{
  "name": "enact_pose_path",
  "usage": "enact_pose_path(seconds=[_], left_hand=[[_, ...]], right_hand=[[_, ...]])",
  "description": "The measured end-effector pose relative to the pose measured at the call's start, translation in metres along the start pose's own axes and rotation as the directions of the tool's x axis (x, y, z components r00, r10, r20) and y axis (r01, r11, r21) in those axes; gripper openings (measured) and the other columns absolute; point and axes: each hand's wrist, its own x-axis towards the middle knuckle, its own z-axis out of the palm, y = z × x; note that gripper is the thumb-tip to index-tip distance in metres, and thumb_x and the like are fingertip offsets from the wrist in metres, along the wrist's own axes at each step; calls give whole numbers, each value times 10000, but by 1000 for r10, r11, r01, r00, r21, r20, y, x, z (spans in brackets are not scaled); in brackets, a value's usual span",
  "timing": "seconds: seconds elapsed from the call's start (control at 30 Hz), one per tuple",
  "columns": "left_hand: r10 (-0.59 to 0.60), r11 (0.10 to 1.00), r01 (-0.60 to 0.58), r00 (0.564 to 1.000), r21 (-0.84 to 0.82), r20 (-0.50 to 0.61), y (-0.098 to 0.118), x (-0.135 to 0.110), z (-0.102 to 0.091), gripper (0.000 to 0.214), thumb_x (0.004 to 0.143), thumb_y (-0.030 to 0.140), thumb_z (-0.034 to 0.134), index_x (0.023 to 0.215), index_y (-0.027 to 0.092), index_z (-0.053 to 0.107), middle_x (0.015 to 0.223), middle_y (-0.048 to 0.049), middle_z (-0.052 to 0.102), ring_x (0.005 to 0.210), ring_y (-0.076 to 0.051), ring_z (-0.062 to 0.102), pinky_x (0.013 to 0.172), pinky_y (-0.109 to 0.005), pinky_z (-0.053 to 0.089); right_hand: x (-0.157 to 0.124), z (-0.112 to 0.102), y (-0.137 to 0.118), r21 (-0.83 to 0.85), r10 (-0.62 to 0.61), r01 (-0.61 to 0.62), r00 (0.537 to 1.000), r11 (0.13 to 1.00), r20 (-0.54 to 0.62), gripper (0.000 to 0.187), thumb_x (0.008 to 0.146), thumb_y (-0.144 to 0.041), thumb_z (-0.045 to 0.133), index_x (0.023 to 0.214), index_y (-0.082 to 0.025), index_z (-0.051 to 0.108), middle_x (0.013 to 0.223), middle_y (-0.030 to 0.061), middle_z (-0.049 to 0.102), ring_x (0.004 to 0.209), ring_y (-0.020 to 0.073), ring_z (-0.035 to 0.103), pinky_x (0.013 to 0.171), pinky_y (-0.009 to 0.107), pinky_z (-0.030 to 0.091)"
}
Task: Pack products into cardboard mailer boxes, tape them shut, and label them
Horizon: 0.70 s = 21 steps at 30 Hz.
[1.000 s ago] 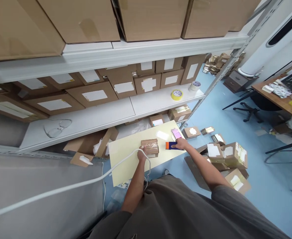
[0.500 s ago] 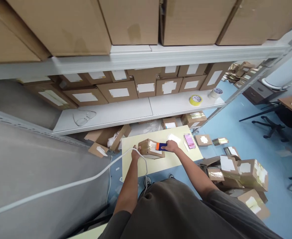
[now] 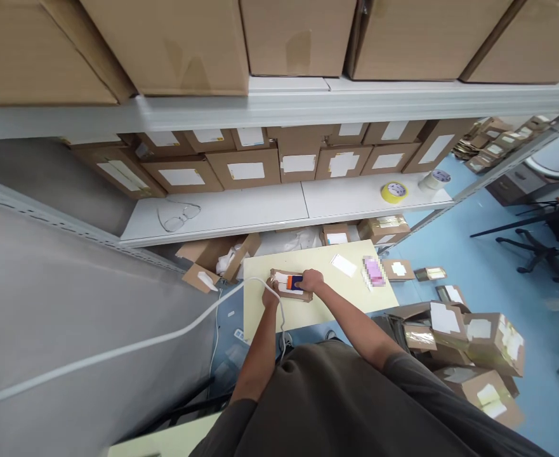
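Note:
A small cardboard box with a white label on top lies on the pale yellow table. My left hand grips its left end, fingers closed at the edge. A dark blue, flat handheld tool with an orange end lies over the label, the orange end pointing left. My right hand is closed around the tool's right side. Whether the orange end presses on the label cannot be made out. Right of the box are a white paper slip and a pixelated pink item.
A white cable crosses in front of my left hand. Above the table a shelf bears labelled boxes, yellow tape and glasses. An open carton stands left; piled boxes lie right on the floor.
My right hand and the tool have moved left across the box's top, toward my left hand. The box now shows more of its top and less of its side. The view has shifted slightly.

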Motion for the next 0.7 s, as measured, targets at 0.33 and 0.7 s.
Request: enact_pose_path(seconds=[0.33,0.7], left_hand=[[-73,984,72,997,165,-2,48,-36,88,500,1155,402,383,1558,146,534,1372,-235,752,1206,-360,765,996,-436,575],[18,987,-32,996,155,93,56,-51,106,474,1137,388,399,1506,160,588,1413,-223,751,1316,-348,739,1082,-430,578]], right_hand=[[-64,-15,216,-34,117,-119,992,992,-43,541,981,-629,777,1192,-136,840,1244,224,824,1125,325,778,820,317,537],[-77,-21,277,14,186,-186,982,982,-43,488,955,-610,805,1187,-182,840,1275,182,818,1180,325,757,872,317,551]])
